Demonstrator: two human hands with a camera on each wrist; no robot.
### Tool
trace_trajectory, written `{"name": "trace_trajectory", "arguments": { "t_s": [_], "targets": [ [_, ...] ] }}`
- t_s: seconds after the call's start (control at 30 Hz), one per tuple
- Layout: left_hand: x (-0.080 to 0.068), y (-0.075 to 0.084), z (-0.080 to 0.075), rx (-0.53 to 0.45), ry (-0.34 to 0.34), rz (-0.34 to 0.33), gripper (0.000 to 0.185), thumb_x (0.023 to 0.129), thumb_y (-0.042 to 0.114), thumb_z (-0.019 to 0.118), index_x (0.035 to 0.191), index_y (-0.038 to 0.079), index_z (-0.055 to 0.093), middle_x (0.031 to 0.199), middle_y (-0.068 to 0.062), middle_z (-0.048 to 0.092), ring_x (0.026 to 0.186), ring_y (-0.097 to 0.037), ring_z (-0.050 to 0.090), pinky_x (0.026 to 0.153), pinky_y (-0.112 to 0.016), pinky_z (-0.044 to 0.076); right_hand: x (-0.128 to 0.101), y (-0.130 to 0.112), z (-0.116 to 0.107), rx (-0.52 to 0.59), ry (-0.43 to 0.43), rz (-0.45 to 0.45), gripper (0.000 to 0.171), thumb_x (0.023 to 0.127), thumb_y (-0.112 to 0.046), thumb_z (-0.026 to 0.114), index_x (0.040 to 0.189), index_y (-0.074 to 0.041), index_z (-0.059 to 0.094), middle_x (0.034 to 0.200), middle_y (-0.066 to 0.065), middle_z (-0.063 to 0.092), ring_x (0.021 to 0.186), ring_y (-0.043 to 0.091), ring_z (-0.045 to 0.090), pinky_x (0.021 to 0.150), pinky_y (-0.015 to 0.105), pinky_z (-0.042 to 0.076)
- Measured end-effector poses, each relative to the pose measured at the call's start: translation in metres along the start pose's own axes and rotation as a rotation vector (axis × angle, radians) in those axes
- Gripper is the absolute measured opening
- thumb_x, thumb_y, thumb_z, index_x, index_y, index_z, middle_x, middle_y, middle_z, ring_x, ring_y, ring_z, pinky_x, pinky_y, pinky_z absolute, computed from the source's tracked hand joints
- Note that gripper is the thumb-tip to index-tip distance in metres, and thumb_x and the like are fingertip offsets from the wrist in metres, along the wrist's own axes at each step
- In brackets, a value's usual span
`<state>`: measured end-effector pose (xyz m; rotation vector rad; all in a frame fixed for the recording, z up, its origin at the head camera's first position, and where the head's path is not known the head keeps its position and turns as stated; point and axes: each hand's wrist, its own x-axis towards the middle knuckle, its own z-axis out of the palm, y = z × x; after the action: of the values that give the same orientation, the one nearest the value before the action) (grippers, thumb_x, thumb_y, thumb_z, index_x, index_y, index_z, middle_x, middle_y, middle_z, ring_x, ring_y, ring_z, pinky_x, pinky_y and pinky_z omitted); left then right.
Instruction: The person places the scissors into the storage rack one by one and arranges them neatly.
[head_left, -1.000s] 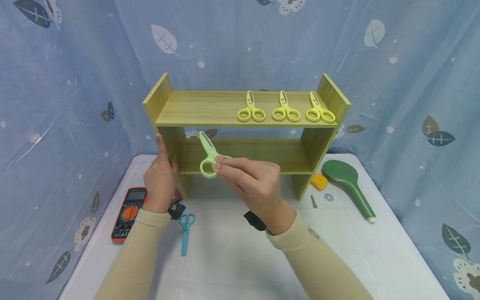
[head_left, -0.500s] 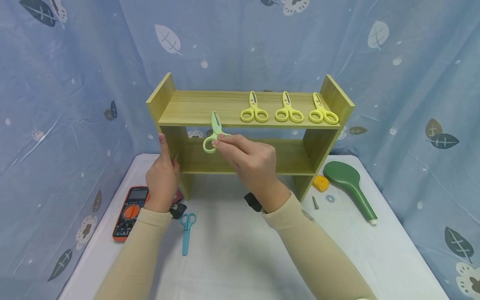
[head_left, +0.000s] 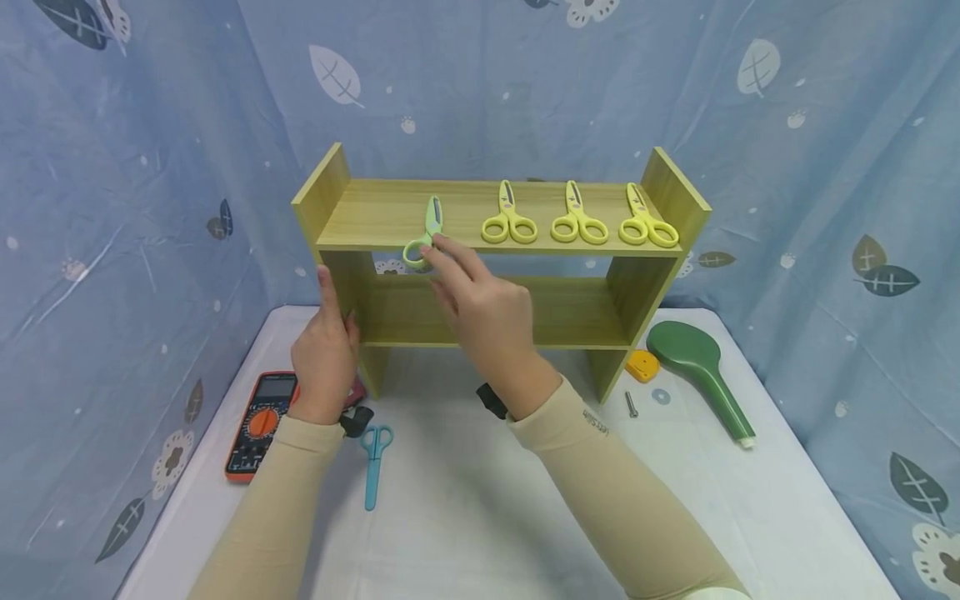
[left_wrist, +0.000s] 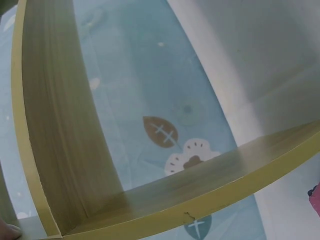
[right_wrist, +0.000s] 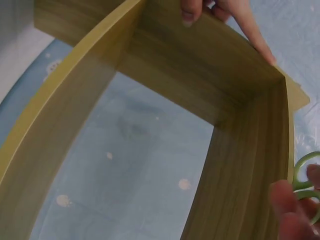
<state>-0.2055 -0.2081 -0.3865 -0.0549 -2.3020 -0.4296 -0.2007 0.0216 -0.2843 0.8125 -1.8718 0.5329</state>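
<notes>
A two-tier wooden shelf stands on the table. My right hand pinches light green scissors by the handle at the front edge of the top board, blades pointing back over it. In the right wrist view the green handle shows beside that board's edge, partly behind the fingers. My left hand holds the shelf's left side panel, thumb inside, index finger straight along the outside. Three yellow scissors lie in a row on the top board's right part, blades to the back.
Left of the shelf lie a multimeter and blue scissors, with a dark red item partly behind my left wrist. On the right are a green paddle-shaped tool, a yellow tape measure, a bolt and a washer.
My right hand has carried the green scissors up and forward, from in front of the lower opening to the top board's front edge. My left hand stays on the side panel.
</notes>
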Motion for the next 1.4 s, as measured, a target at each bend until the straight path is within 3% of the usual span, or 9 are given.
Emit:
{"name": "trace_trajectory", "arguments": {
  "t_s": [0.17, 0.3, 0.6, 0.97, 1.07, 1.2, 1.3, 1.4],
  "targets": [
    [0.001, 0.001, 0.0, -0.001, -0.008, -0.007, 0.107, 0.105, 0.004, 0.061, 0.165, 0.039, -0.02, 0.072, -0.022, 0.054, 0.054, -0.038, 0.05, 0.048, -0.048, 0.042, 0.002, -0.002, 0.001, -0.058, -0.106, 0.076, 0.041, 0.095, 0.0, 0.063, 0.136, -0.01, 0.065, 0.142, 0.009, 0.063, 0.041, 0.013, 0.03, 0.041, 0.029, 0.029],
    [0.001, 0.001, 0.0, 0.004, -0.015, -0.016, 0.106, 0.105, 0.004, 0.061, 0.165, 0.039, -0.02, 0.072, -0.022, 0.054, 0.053, -0.038, 0.051, 0.048, -0.048, 0.042, 0.004, -0.004, 0.0, -0.097, -0.201, 0.131, 0.048, 0.094, 0.0, 0.059, 0.141, -0.01, 0.059, 0.148, 0.011, 0.057, 0.041, 0.013, 0.029, 0.041, 0.028, 0.027],
    [0.001, 0.0, 0.001, 0.006, -0.008, -0.019, 0.105, 0.105, 0.005, 0.06, 0.164, 0.039, -0.02, 0.071, -0.021, 0.053, 0.053, -0.037, 0.05, 0.047, -0.048, 0.041, 0.011, -0.004, -0.002, -0.16, -0.364, 0.196, 0.06, 0.092, -0.004, 0.065, 0.149, -0.008, 0.049, 0.157, 0.012, 0.047, 0.042, 0.015, 0.033, 0.042, 0.027, 0.027],
    [0.001, 0.0, 0.0, 0.012, -0.015, -0.022, 0.107, 0.104, 0.004, 0.061, 0.164, 0.039, -0.021, 0.07, -0.021, 0.052, 0.052, -0.037, 0.05, 0.047, -0.048, 0.04, 0.018, -0.002, -0.002, -0.154, -0.455, 0.241, 0.063, 0.096, -0.007, 0.069, 0.153, -0.007, 0.042, 0.163, 0.01, 0.04, 0.043, 0.016, 0.039, 0.041, 0.028, 0.032],
    [0.0, -0.001, -0.001, 0.014, -0.013, -0.024, 0.107, 0.104, 0.004, 0.061, 0.165, 0.038, -0.02, 0.069, -0.021, 0.052, 0.052, -0.038, 0.05, 0.047, -0.048, 0.04, 0.017, -0.004, -0.001, -0.141, -0.414, 0.239, 0.065, 0.095, -0.004, 0.068, 0.154, -0.008, 0.041, 0.163, 0.01, 0.04, 0.042, 0.015, 0.037, 0.042, 0.027, 0.03],
    [0.0, -0.002, 0.0, 0.012, -0.011, -0.023, 0.108, 0.104, 0.003, 0.062, 0.164, 0.039, -0.021, 0.068, -0.021, 0.052, 0.052, -0.038, 0.05, 0.047, -0.048, 0.04, 0.006, -0.008, 0.001, -0.078, -0.239, 0.195, 0.062, 0.09, 0.004, 0.063, 0.149, -0.006, 0.046, 0.158, 0.013, 0.046, 0.042, 0.014, 0.03, 0.043, 0.027, 0.027],
    [0.001, -0.002, 0.001, 0.015, -0.005, -0.017, 0.11, 0.104, 0.003, 0.062, 0.164, 0.041, -0.022, 0.068, -0.021, 0.052, 0.052, -0.038, 0.05, 0.047, -0.049, 0.04, -0.005, -0.014, 0.004, -0.002, -0.1, 0.135, 0.054, 0.084, 0.009, 0.059, 0.137, -0.003, 0.054, 0.142, 0.014, 0.057, 0.043, 0.013, 0.028, 0.042, 0.027, 0.026],
    [0.001, -0.001, 0.001, 0.022, 0.008, -0.007, 0.111, 0.103, 0.004, 0.062, 0.163, 0.042, -0.023, 0.067, -0.022, 0.053, 0.051, -0.039, 0.051, 0.046, -0.051, 0.042, -0.017, -0.02, 0.009, 0.05, -0.054, 0.096, 0.046, 0.081, 0.009, 0.059, 0.126, -0.002, 0.06, 0.119, 0.012, 0.065, 0.043, 0.012, 0.031, 0.041, 0.026, 0.027]
  ]
}}
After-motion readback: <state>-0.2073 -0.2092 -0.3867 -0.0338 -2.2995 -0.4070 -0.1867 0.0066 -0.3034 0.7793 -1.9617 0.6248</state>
